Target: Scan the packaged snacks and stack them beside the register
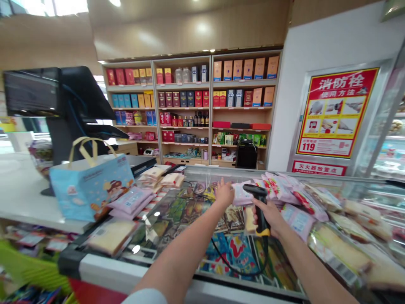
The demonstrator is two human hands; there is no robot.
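Note:
My right hand is wrapped around the grip of a black and yellow barcode scanner. Its dark cable loops down over the freezer's glass lid. Ahead of it and to the left, my left hand is stretched out over the glass, its fingers somewhat apart and nothing visible in them. Just right of that hand lies a pink packet, partly behind the scanner; whether the two touch I cannot tell. A pale bread pack shows beside the scanner grip, partly covered by my right fingers.
Pink packets and wrapped sandwiches pile up on the right of the freezer. On the left are a blue carrier bag, more pink packets, a sandwich pack and a checkout screen. Boxed goods fill shelves behind.

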